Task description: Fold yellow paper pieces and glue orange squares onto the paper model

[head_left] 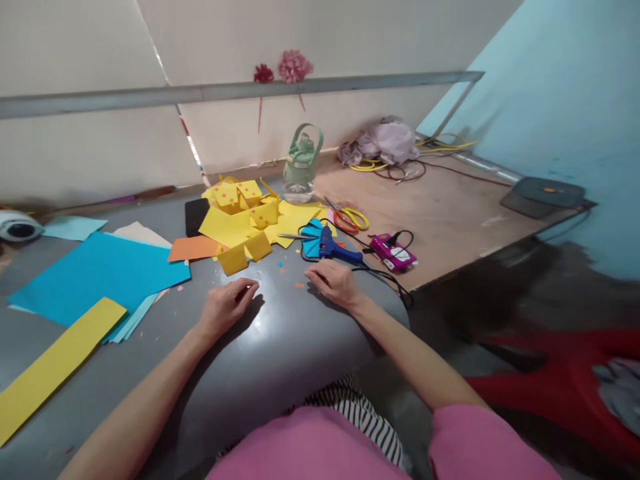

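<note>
My left hand [227, 307] rests on the grey table with its fingers loosely curled together, and no object shows in it. My right hand [334, 283] lies in the same way just below a blue glue gun [340, 252], fingers closed and seemingly holding nothing. Beyond my left hand stands a folded strip of yellow paper [244, 255]. Behind that sits a yellow paper box with orange dots [243, 203], on yellow paper sheets [215, 225]. Folded blue paper [311, 239] and a scissors-like metal tool [290, 236] lie by the glue gun.
Blue sheets [100, 273], a yellow strip [60, 373] and orange paper [194, 249] lie at left. A green-topped bottle [300, 167] stands behind. Orange-and-yellow-handled scissors [350, 219] and a purple power strip [393, 252] with cables are at right. A red chair [560, 373] stands beside the table.
</note>
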A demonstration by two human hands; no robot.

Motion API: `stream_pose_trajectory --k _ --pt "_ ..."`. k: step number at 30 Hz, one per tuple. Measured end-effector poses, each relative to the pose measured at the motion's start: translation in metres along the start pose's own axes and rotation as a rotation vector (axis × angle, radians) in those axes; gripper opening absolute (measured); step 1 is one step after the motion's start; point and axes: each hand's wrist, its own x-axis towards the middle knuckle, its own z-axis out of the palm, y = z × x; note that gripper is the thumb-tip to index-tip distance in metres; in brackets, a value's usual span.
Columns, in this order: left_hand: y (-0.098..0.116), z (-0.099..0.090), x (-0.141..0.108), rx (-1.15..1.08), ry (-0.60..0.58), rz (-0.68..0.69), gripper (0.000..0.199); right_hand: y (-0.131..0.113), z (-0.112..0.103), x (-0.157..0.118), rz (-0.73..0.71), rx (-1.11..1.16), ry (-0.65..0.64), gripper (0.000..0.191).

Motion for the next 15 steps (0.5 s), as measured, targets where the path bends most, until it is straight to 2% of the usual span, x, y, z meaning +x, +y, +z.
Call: stream_pose_trajectory --k 7,10,15 --pt "0.001 -0.004 0.002 -0.083 -0.013 -0.021 0.032 0.001 0.004 0.000 0.055 -0.075 -0.011 0.054" --pt "0.002 -0.005 0.005 -0.046 -0.011 0.033 0.030 -0.002 0.001 0.001 0.023 -0.077 -0.005 0.054" --pt "-0.002 -0.011 0.016 0.095 0.029 -0.013 0.024 -0.004 -0.003 0.011 -0.088 -0.002 0.022 0.047"
